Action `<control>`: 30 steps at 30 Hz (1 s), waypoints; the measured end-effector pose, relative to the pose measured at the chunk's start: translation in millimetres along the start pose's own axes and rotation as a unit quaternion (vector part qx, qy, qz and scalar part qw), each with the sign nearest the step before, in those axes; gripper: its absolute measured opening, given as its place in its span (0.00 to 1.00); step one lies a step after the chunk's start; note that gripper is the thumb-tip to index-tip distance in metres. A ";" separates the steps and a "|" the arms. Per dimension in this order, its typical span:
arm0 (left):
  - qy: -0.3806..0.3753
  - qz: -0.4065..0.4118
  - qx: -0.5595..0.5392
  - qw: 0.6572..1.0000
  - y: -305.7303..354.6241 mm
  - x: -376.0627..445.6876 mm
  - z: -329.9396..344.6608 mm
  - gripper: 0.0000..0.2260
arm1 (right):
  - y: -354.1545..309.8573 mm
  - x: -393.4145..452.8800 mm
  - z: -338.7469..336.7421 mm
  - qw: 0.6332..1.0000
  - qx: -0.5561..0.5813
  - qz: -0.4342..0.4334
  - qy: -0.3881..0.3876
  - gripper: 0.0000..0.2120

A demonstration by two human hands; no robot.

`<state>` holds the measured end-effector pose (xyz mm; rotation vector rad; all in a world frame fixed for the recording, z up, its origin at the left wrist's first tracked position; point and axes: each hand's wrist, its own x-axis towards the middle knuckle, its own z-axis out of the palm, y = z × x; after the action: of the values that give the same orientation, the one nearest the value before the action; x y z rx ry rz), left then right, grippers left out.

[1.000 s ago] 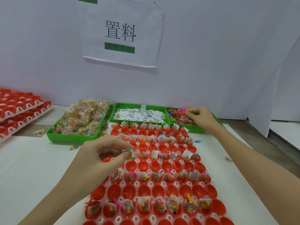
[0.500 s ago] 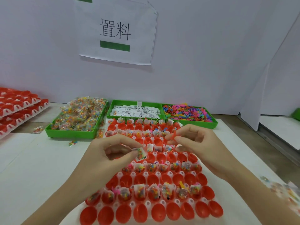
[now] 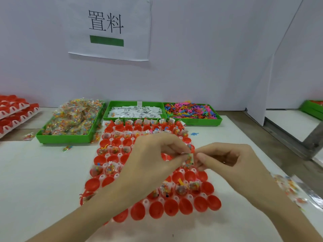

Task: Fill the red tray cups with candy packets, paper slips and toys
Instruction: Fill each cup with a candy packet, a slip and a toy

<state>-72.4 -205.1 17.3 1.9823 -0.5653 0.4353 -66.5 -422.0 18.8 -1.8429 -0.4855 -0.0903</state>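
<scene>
Pale grey-white wall (image 3: 209, 58) filling the upper half. Paper sign (image 3: 111, 27) hanging at 12 o'clock, showing black characters over a green bar. White partition panel (image 3: 286, 67) standing at 2 o'clock. White worktop (image 3: 35, 172) spreading across the lower frame. Brown strip of surface (image 3: 258, 135) running toward 4 o'clock. Light lying even, casting no hard shadows.
</scene>
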 end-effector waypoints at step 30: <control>-0.227 0.072 0.389 0.890 18.6 8.1 73.3 0.08 | 32.3 -32.5 -22.7 0.965 -0.223 0.132 -0.050 0.13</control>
<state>-71.5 -279.6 2.4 2.8645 -0.9355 0.3053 -80.0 -460.1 -12.4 -2.3477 -0.2980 0.0816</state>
